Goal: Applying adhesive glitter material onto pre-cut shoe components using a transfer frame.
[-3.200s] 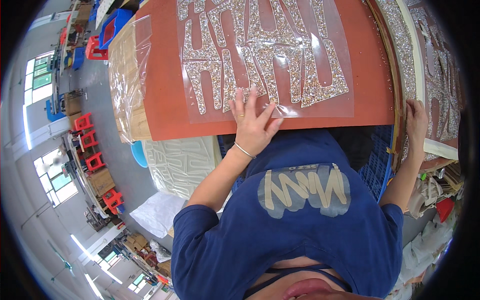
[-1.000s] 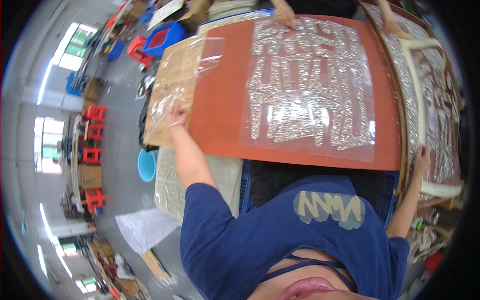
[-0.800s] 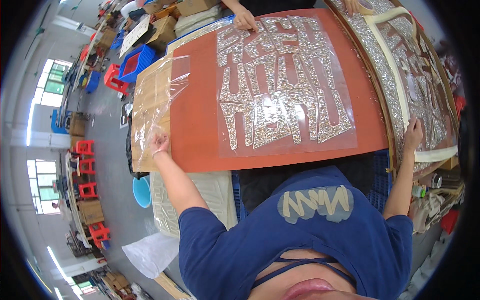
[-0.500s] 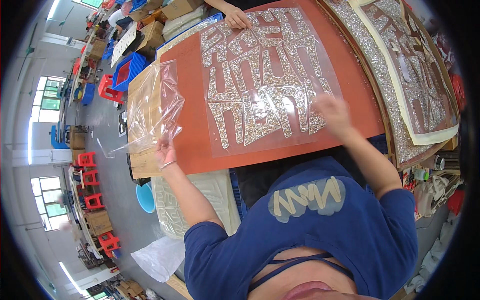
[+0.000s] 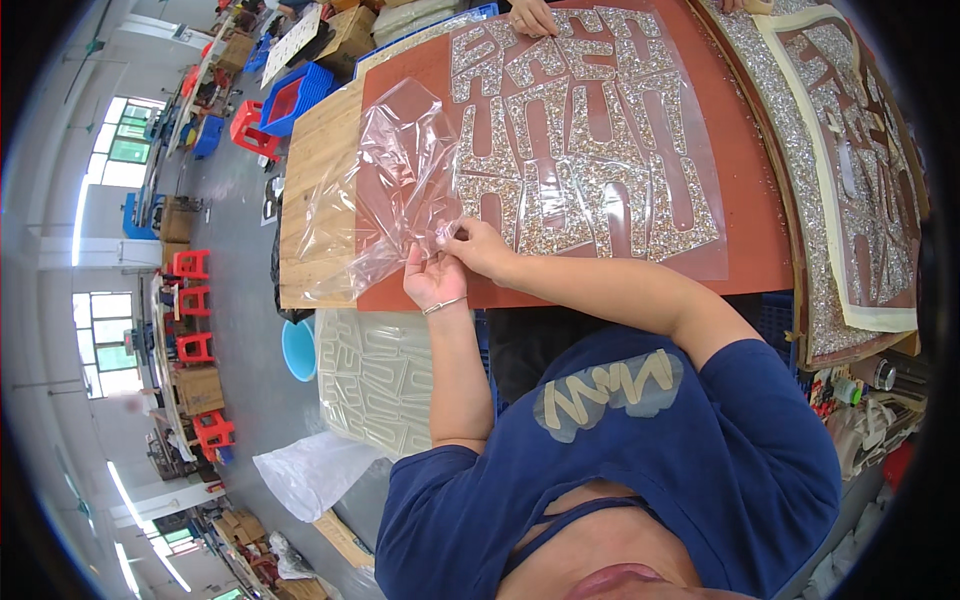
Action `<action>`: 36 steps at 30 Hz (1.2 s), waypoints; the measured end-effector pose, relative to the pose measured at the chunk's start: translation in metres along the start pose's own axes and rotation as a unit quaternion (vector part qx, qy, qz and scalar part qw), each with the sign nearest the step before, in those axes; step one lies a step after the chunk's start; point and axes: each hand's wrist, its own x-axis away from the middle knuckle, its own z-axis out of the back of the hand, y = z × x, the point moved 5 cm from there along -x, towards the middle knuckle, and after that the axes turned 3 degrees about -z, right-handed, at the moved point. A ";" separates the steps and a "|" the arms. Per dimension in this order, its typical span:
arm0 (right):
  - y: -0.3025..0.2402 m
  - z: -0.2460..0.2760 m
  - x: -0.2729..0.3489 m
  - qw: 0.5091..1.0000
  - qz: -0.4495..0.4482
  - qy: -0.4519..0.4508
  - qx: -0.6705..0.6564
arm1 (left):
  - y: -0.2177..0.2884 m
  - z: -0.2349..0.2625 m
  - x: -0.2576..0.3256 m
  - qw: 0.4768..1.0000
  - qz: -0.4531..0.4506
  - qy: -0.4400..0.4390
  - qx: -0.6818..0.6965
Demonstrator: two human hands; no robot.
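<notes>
A crumpled clear plastic film [image 5: 400,150] lies over the left part of the red board [image 5: 738,200] and the wooden panel beside it. My left hand [image 5: 436,282], palm up, has its fingers closed at the film's near edge. Right beside it, my right hand [image 5: 482,248] pinches the same edge between thumb and fingertips. To the right, several glittery shell-like cut pieces [image 5: 545,225] lie in rows on a clear sheet [image 5: 708,262] on the red board. Another person's hand [image 5: 532,18] touches the pieces at the far edge.
On the right stands a board with glittery sheeting [image 5: 745,60] and a cream-framed cutout sheet [image 5: 845,290]. Below the table lies a pale sheet with cutout shapes [image 5: 375,385], near a light-blue bucket [image 5: 299,350]. Blue crates [image 5: 297,100] and red stools [image 5: 255,130] stand at the left.
My right hand has moved left from above the glittery pieces to the film beside my left hand. My left hand has shifted right, drawing the film over the red board. The view has shifted slightly.
</notes>
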 end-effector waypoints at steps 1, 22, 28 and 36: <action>-0.002 0.003 0.001 1.000 0.016 0.020 -0.013 | 0.001 0.004 0.000 1.000 -0.002 0.001 0.003; -0.069 0.411 0.354 0.620 -0.001 0.495 0.609 | 0.029 -0.039 -0.048 0.994 -0.019 -0.085 0.061; -0.060 0.409 0.378 0.670 -0.042 0.392 0.629 | 0.042 -0.097 -0.106 0.981 -0.126 -0.098 0.109; -0.049 0.403 0.377 0.624 -0.044 0.444 0.642 | 0.035 -0.164 -0.131 0.960 -0.185 -0.093 0.188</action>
